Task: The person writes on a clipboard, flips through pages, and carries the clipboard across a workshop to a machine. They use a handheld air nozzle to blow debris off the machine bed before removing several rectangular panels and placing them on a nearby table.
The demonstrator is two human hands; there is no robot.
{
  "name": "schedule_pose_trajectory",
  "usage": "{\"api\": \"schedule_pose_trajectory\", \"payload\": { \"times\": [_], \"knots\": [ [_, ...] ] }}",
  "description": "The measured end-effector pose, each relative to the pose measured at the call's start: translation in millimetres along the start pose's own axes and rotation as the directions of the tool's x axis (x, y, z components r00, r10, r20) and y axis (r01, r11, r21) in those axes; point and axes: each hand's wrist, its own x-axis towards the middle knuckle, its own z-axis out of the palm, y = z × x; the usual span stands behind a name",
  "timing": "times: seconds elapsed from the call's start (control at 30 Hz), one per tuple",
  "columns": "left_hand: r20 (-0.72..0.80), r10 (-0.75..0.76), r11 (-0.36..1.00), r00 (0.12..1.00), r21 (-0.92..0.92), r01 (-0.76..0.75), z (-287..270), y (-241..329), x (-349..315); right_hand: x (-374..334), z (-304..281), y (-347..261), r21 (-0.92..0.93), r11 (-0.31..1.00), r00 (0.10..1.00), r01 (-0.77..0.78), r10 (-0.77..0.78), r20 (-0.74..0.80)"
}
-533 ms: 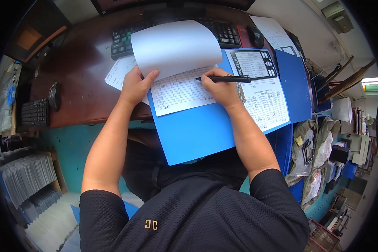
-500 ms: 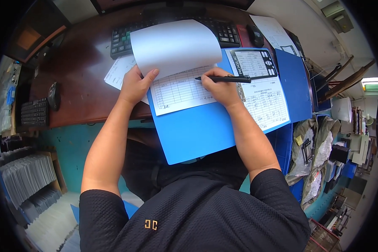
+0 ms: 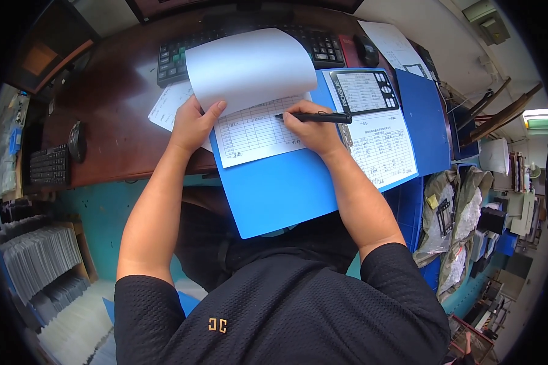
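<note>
Shifted left: 1 pen (image 3: 327, 117) | right grip (image 3: 310, 132) clasping it | left grip (image 3: 193, 126) pinching 1 curled page (image 3: 249, 67)

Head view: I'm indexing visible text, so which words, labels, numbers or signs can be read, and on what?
Locations only; wording not copied.
Black-framed panel: pale capitals along its left side, legible.
Form beneath the black pen: printed grid, handwriting; too small.
Sheet on the blue folder: heading, table; too small.
Black keyboard: key markings, too small.
Black shirt: gold emblem.

I see a glossy wooden desk (image 3: 115, 121) at ten o'clock, a smooth paper sheet (image 3: 249, 67) at twelve, a textured cloth shirt (image 3: 292, 298) at six.
</note>
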Motion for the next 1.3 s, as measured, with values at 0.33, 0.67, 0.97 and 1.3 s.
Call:
{"api": "schedule_pose_trajectory", "payload": {
  "times": [0.33,0.67,0.97,1.3],
  "knots": [
    [0.000,-0.018,1.000,1.000,0.007,0.018,0,0,0,-2,4,3,0.012,1.000,0.995,0.009,-0.008,-0.098],
    [-0.010,0.004,1.000,1.000,0.026,-0.004,1,3,0,-1,2,11,0.175,0.968,0.979,-0.177,0.191,-0.066],
    [-0.019,0.003,1.000,1.000,0.026,-0.002,0,4,-2,-1,4,-1,-0.016,0.999,0.999,-0.037,0.037,-0.025],
    [-0.029,-0.003,1.000,1.000,0.030,0.004,-1,3,-3,-1,-1,3,0.333,0.906,0.961,-0.261,0.276,0.001]
  ]
}}
